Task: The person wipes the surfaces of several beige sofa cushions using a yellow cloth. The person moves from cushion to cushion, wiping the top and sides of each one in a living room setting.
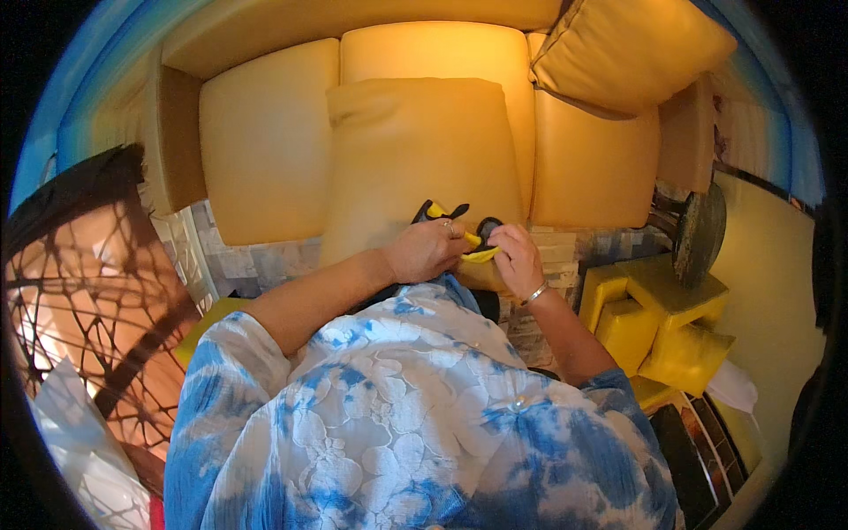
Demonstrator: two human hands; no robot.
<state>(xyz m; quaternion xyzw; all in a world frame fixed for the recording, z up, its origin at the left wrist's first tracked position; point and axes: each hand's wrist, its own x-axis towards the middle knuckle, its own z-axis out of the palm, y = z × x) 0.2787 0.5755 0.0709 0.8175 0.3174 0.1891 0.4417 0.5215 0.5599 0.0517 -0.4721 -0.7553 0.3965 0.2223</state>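
My left hand (427, 253), a ring on one finger, grips a small black-and-yellow article (479, 255) that looks soft. Its exact kind cannot be told, since my fingers hide much of it. A dark loop and a yellow edge show between the hands, and another black-and-yellow part juts out beyond the left hand. My right hand (519, 260), with a silver-coloured bangle at the wrist, pinches the near right end. Both hands are in front of my waist, above the near end of a tan cushion (421, 152).
A tan sofa (265, 139) spans the far side, with a pillow (629, 53) in its right corner. To the right are a yellow boxy piece of furniture (619, 331) and a round dark object (701, 232). Black openwork (86, 278) rises at left.
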